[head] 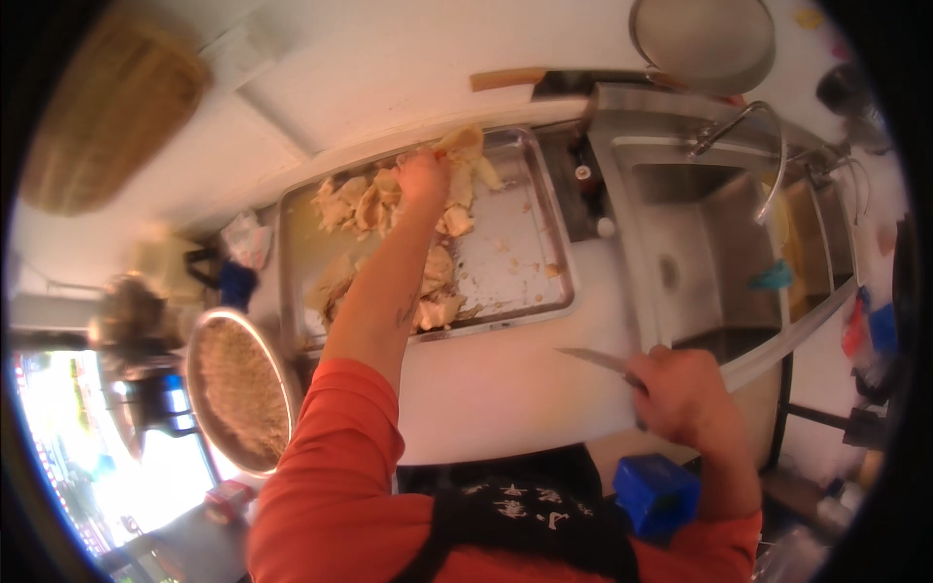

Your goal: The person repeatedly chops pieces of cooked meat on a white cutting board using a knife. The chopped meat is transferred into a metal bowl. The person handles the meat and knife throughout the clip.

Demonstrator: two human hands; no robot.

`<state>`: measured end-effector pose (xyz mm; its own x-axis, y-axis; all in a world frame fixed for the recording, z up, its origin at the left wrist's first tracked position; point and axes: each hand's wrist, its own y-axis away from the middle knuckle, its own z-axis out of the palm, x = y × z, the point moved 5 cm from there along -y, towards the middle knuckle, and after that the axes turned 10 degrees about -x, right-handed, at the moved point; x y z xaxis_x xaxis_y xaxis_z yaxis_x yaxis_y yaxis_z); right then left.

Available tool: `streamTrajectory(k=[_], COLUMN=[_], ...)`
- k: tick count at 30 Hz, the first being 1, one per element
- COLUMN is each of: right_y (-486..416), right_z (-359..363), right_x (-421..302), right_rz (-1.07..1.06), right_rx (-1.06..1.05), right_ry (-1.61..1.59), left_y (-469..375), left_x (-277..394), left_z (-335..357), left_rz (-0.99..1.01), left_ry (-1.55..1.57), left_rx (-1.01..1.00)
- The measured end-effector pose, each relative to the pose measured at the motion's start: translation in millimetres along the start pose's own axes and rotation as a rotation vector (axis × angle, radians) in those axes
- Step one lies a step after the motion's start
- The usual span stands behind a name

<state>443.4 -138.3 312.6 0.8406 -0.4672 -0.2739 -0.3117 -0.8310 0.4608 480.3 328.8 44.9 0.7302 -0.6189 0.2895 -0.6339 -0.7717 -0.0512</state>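
My left hand (pixel 424 178) reaches to the far side of a rimmed metal tray (pixel 503 270). Its fingers are curled at a pale, floppy piece of meat or skin (pixel 464 143) that sticks up past the tray's rim; my hand hides part of the grip. More pale pieces (pixel 361 204) lie heaped around it, and a nearer pile (pixel 437 288) is partly behind my forearm. My right hand (pixel 681 397) grips a knife (pixel 594 357) by its handle. The blade points left above a white cutting board (pixel 503 393), apart from the tray.
To the right stands a stainless steel sink (pixel 743 240) with a curved faucet (pixel 780 153) and a teal cloth-like item (pixel 771 275). A large round bowl of crumbly brown material (pixel 240 393) is at the left. A blue container (pixel 656 492) sits below my right forearm.
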Motion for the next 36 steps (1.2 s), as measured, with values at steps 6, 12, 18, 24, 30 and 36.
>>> streamTrajectory(k=[6,12,18,24,30,36], right_y=[0,1,2,2,5,6], right_z=[2,0,0,-5,-5,2], right_x=[22,38,46,43,41,45], right_rz=[0.018,0.01,0.007,0.009,0.001,0.008], right_rx=[-0.012,-0.048,-0.061,-0.05,-0.004,0.049], right_ry=[-0.058,-0.102,-0.126,-0.129,-0.132,-0.174], left_y=[-28,-20,-9,7,19,66], left_x=[6,16,21,45,78,140], left_z=[27,30,23,1,22,0], left_rz=[-0.15,-0.064,-0.02,0.008,0.13,0.674], left_ry=[0.074,0.084,0.209,0.027,0.095,0.505], left_rx=[-0.071,0.063,0.041,0.096,-0.093,-0.025])
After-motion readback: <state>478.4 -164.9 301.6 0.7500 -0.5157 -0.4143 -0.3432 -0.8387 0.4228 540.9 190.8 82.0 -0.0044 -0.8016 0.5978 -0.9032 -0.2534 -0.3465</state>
